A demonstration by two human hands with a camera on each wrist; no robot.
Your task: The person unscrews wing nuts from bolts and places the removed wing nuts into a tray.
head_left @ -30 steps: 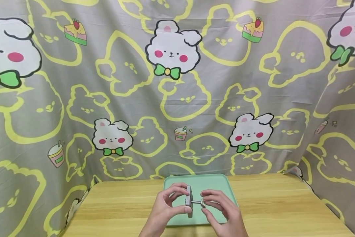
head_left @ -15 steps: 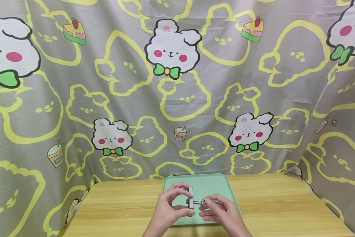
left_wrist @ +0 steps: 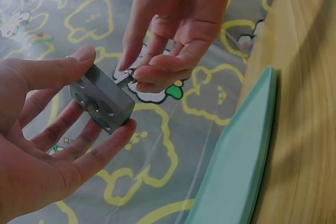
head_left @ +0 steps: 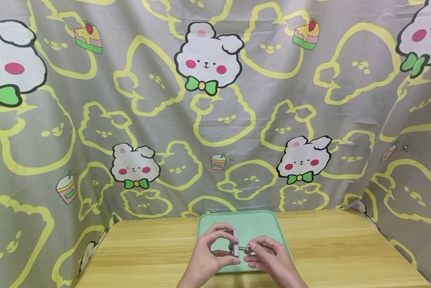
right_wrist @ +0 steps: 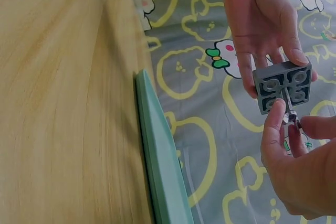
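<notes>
My left hand (head_left: pixel 209 253) holds a grey square block (left_wrist: pixel 102 98) by its edges, thumb on one side and fingers on the other. Round openings show near the block's corners. A thin metal bolt (right_wrist: pixel 286 98) runs from the block's centre toward my right hand (head_left: pixel 274 258). At its free end sits a small shiny nut (right_wrist: pixel 292 115), pinched between my right thumb and fingertips. In the head view the fingers partly cover the nut. Both hands hold the pieces in the air, above the near part of a green tray (head_left: pixel 258 224).
The mint-green tray lies on a wood-grain table (head_left: pixel 147 244), its raised rim visible in both wrist views. A grey curtain (head_left: pixel 215 120) with white and yellow cartoon animals hangs behind the table and along both sides.
My right hand has turned, its thumb moving from below the nut to above it. Both hands and the block have shifted slightly to the right.
</notes>
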